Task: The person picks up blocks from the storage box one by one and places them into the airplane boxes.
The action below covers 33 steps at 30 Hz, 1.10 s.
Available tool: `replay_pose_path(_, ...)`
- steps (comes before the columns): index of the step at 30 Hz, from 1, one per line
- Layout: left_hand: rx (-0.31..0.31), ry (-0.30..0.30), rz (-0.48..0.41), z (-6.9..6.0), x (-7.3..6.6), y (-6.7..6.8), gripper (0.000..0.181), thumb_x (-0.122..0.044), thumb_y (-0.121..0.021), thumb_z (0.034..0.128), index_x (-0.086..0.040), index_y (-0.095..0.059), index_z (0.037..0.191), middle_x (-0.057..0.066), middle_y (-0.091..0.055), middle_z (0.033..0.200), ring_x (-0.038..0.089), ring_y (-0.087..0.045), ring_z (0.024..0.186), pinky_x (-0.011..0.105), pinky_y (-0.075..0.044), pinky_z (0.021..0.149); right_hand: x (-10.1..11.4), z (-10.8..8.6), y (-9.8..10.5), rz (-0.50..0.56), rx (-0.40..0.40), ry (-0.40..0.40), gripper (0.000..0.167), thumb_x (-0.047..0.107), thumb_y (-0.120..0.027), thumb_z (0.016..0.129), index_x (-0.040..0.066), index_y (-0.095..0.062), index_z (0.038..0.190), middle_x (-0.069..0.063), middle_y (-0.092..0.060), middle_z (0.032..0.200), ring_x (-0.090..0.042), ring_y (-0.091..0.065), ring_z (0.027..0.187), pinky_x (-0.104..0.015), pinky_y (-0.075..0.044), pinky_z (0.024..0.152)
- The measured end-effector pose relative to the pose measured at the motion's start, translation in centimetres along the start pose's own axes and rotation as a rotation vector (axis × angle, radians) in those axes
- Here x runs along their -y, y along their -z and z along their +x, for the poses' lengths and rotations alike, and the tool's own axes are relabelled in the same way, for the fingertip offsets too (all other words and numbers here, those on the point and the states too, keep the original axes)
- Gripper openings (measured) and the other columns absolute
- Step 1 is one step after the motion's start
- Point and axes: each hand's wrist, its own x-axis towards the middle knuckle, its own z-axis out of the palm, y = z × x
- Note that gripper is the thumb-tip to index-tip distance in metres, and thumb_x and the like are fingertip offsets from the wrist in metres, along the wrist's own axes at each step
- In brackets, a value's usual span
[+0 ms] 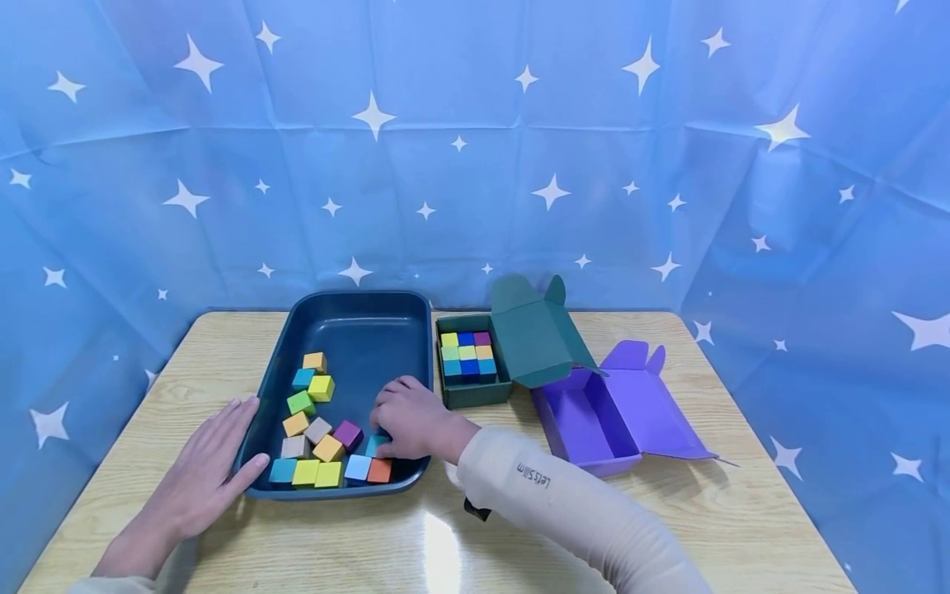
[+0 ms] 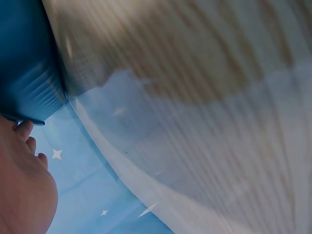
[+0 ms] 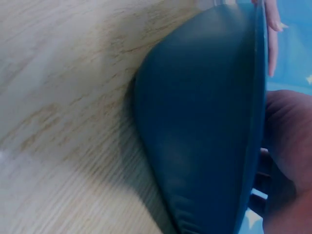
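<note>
Room: blue fabric backdrop with white four-point stars (image 1: 475,206) wraps far, left and right sides. Creased.

Surface: pale wood-grain desk (image 1: 334,544), glare patch at near centre.

On it, left: dark blue rectangular tray with rounded corners (image 1: 364,322), long axis near-far.

Right: purple lidded box (image 1: 586,417), long axis near-far, near end angled right, lid folded back to the right. Between them, dark green lidded box (image 1: 477,398), just beside the tray; lid also laid over right, above the purple box's far end.

Left hand (image 1: 211,466): grip apart, fingers straight, resting at tray's left rim.

Right hand (image 1: 416,421): reaches over tray's right rim, grip clamped on teal cube (image 1: 375,446), inside tray at near right. Equal sides; facing mostly covered by the hand.

Multicoloured loose cubes (image 1: 329,448) sit at mixed angles in tray's near half and left side; near row roughly square to the rim. Green box holds a visible 3x3 layer of coloured cubes (image 1: 467,353).
</note>
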Motion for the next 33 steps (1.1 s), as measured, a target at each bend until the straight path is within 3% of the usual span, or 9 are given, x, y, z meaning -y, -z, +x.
replay_pose_path(4,-0.026,-0.008,0.020,0.0,0.0,-0.2,0.075,-0.041,-0.047,0.1000,-0.015,-0.008,0.158,0.019,-0.023,0.161,0.029,-0.004,0.154,0.018,0.021,0.117,0.2,0.0,-0.1,-0.001,0.006,0.004,0.034,0.054,-0.062,0.089,0.033,-0.070,0.114,0.011,-0.064,0.129,-0.013,-0.047,0.131,-0.036,-0.031,0.117)
replay_pose_path(18,-0.049,-0.012,0.024,-0.1,-0.1,-0.2,0.074,-0.041,-0.049,0.0993,-0.015,-0.011,0.158,0.017,-0.023,0.161,0.030,-0.008,0.154,0.024,0.018,0.121,0.6,0.3,-0.3,-0.085,-0.033,0.016,0.028,0.043,-0.062,0.093,0.034,-0.068,0.119,0.013,-0.063,0.129,-0.012,-0.047,0.131,-0.035,-0.030,0.118)
replay_pose_path(21,-0.057,-0.022,0.027,-0.2,-0.2,-0.1,0.074,-0.041,-0.051,0.0981,-0.014,-0.015,0.157,0.017,-0.024,0.161,0.031,-0.010,0.153,0.028,0.016,0.123,0.6,0.3,-0.3,-0.082,-0.032,0.006,0.029,0.044,-0.062,0.093,0.034,-0.067,0.120,0.013,-0.063,0.130,-0.012,-0.047,0.131,-0.034,-0.031,0.118)
replay_pose_path(25,-0.037,-0.027,0.015,-0.3,-0.2,0.1,0.080,-0.043,-0.056,0.0951,-0.015,-0.014,0.158,0.017,-0.022,0.162,0.032,-0.011,0.152,0.025,0.018,0.121,0.4,0.4,-0.5,-0.075,-0.025,0.002,0.034,0.049,-0.063,0.091,0.034,-0.067,0.121,0.012,-0.062,0.131,-0.012,-0.047,0.131,-0.035,-0.031,0.118)
replay_pose_path(28,0.011,-0.007,-0.019,-0.4,-0.3,0.5,0.089,-0.047,-0.060,0.0915,-0.016,-0.010,0.158,0.015,-0.015,0.164,0.032,-0.005,0.153,0.042,0.013,0.124,0.4,0.4,-0.6,-0.066,-0.019,0.000,0.037,0.052,-0.063,0.090,0.034,-0.066,0.122,0.012,-0.062,0.132,-0.012,-0.047,0.132,-0.035,-0.030,0.118)
replay_pose_path(31,0.045,0.013,-0.048,-0.4,-0.4,0.9,0.095,-0.051,-0.063,0.0878,-0.018,-0.008,0.158,0.013,-0.012,0.165,0.031,-0.001,0.154,0.061,0.000,0.122,0.4,0.4,-0.7,-0.058,-0.016,-0.005,0.037,0.052,-0.064,0.089,0.034,-0.066,0.122,0.012,-0.062,0.132,-0.012,-0.046,0.132,-0.035,-0.030,0.118)
replay_pose_path(33,0.048,0.014,-0.053,-0.5,-0.4,0.9,0.097,-0.051,-0.064,0.0864,-0.018,-0.008,0.158,0.014,-0.013,0.165,0.031,-0.002,0.154,0.063,-0.003,0.121,0.4,0.5,-0.7,-0.058,-0.016,-0.007,0.037,0.052,-0.064,0.089,0.035,-0.066,0.122,0.012,-0.062,0.132,-0.012,-0.046,0.132,-0.035,-0.030,0.118)
